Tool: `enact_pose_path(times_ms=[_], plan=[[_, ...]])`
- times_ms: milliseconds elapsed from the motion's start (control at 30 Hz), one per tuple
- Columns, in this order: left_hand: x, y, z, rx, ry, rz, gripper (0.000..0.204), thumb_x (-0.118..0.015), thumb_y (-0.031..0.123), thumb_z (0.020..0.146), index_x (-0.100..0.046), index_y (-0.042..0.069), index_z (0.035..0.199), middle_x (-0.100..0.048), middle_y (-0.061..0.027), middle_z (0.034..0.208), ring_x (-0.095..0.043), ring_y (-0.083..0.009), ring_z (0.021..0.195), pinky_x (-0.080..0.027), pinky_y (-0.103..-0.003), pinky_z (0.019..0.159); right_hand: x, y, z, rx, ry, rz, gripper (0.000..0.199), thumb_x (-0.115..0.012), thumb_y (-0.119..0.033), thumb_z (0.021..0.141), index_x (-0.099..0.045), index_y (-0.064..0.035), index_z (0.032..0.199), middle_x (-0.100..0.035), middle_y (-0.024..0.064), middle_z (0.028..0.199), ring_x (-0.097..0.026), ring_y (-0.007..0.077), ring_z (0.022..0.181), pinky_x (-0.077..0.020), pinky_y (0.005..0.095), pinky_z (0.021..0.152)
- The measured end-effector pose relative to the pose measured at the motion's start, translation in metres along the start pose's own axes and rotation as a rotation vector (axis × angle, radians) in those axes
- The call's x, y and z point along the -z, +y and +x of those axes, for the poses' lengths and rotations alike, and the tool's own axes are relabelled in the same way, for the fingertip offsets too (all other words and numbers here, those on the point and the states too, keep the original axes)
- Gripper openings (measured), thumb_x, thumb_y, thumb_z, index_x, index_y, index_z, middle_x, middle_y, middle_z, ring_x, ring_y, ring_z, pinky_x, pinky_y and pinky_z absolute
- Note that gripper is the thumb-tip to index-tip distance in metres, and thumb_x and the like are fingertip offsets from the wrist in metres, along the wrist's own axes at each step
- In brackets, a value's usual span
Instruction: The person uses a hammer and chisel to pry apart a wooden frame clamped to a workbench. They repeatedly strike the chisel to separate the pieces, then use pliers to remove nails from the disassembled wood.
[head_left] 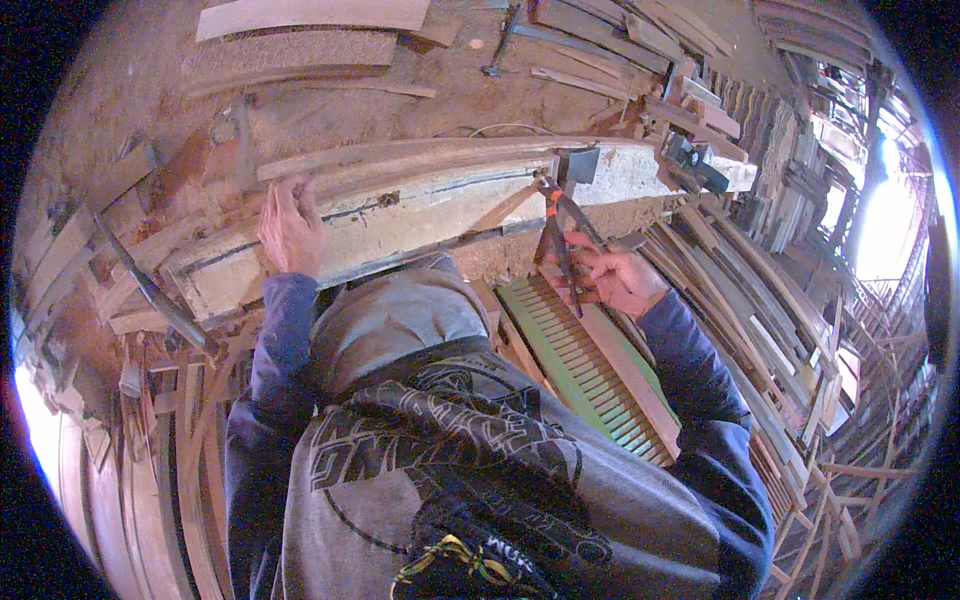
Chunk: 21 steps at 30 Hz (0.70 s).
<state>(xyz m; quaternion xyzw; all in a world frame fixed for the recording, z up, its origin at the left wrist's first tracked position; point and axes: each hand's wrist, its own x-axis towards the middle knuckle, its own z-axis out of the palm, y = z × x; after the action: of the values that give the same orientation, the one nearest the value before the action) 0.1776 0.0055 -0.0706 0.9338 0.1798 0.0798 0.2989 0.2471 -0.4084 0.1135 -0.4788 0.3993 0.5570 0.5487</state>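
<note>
Pliers extend up from right hand grip.

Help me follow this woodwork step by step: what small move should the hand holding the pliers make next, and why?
Probably a squeeze and a slow pull. The right hand holds the pliers with their tip at the long pale board, while the left hand presses flat on that board, bracing it. What the tip grips is too small to tell.

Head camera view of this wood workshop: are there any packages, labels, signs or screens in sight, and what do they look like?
No packages, signs or screens show among the wood.
Printed design: on the front of the person's grey hooded top, low in the middle; black angular shapes.
Second print: lower on the top, at the bottom edge; yellow-green lines on black.
</note>
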Motion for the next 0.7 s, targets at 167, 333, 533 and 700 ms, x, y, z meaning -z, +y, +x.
enact_pose_path(times_ms=[167, 333, 533, 700], plan=[[0.0, 0.002, 0.003, -0.027, -0.046, 0.014, 0.012, -0.063, 0.018, 0.092, -0.06, 0.009, 0.099, -0.064, -0.01, 0.083, -0.063, -0.0311, 0.078, -0.048, -0.041, 0.071, 0.01, -0.048, 0.0, -0.121, -0.155, 0.141, 0.062, -0.045, -0.003, 0.082, -0.038, -0.0062, 0.144, -0.058, 0.0165, 0.129, -0.062, 0.0339, 0.107, -0.0499, 0.041, 0.092], [0.0, 0.005, 0.003, 0.005, -0.086, 0.073, 0.015, -0.06, 0.025, 0.094, -0.06, 0.01, 0.098, -0.064, -0.0098, 0.083, -0.063, -0.0309, 0.079, -0.047, -0.042, 0.073, 0.029, -0.092, 0.012, -0.205, -0.174, -0.033, 0.066, -0.046, -0.007, 0.079, -0.038, -0.0012, 0.144, -0.051, 0.0196, 0.138, -0.06, 0.0318, 0.11, -0.0493, 0.0403, 0.093], [0.001, 0.005, 0.004, 0.031, -0.117, 0.105, 0.016, -0.06, 0.026, 0.094, -0.06, 0.011, 0.098, -0.065, -0.0097, 0.085, -0.064, -0.0309, 0.084, -0.048, -0.044, 0.078, 0.038, -0.118, 0.017, -0.285, -0.201, 0.21, 0.077, -0.048, -0.003, 0.069, -0.032, 0.0086, 0.143, -0.048, 0.0288, 0.136, -0.063, 0.0295, 0.1, -0.0585, 0.0331, 0.076], [0.0, 0.005, 0.005, -0.016, -0.099, 0.122, 0.014, -0.061, 0.025, 0.093, -0.061, 0.012, 0.098, -0.066, -0.0098, 0.09, -0.064, -0.0305, 0.089, -0.049, -0.043, 0.081, 0.046, -0.104, 0.015, -0.187, -0.254, 0.343, 0.081, -0.047, 0.001, 0.068, -0.025, 0.0088, 0.146, -0.044, 0.0316, 0.138, -0.062, 0.0341, 0.108, -0.0613, 0.0344, 0.077]])
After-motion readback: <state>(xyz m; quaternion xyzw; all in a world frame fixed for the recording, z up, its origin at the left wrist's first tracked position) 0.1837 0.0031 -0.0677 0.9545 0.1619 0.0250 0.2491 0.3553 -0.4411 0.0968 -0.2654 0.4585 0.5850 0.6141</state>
